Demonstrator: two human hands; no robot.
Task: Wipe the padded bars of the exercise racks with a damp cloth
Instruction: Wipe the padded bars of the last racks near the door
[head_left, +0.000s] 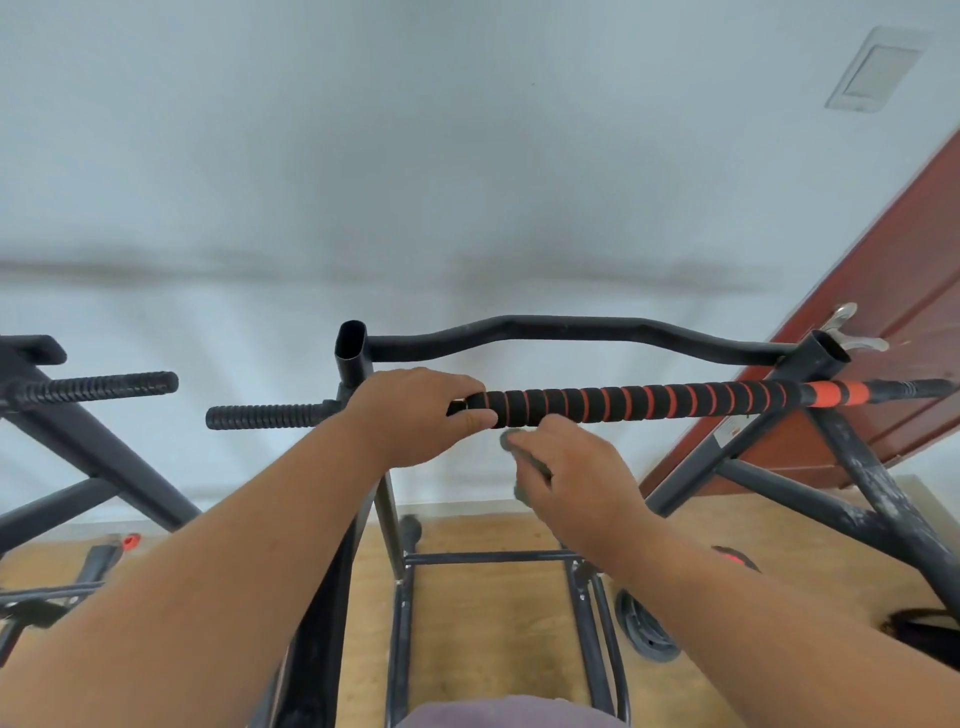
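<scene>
The left hand (415, 415) grips the left end of the padded bar (634, 401), fingers curled over the top and thumb under it. The bar runs from left to right across the middle of the scene, wrapped in black foam with a thin orange spiral, and ends on the right in a solid orange band before a bare black tip. It lies across the top of a black exercise rack (810, 467), just near of the rack's wavy bare metal top bar (561, 332).

The right hand (576, 483) sits just below the padded bar, right of the left hand, with its fingers curled round a small grey cloth (524, 457) bunched in its grip. The cloth's upper edge lies close under the foam; contact cannot be told.

To the left of the left hand a ribbed black handle (260, 415) sticks out from the rack's upright post (352, 353). Farther left stands a second rack (67, 431) with its own ribbed handle (104, 387). A red-brown door (883, 312) leans in at the right, against a white wall (467, 156). Below lies a wooden floor (493, 649) with a dark weight plate (644, 629) resting on it.
</scene>
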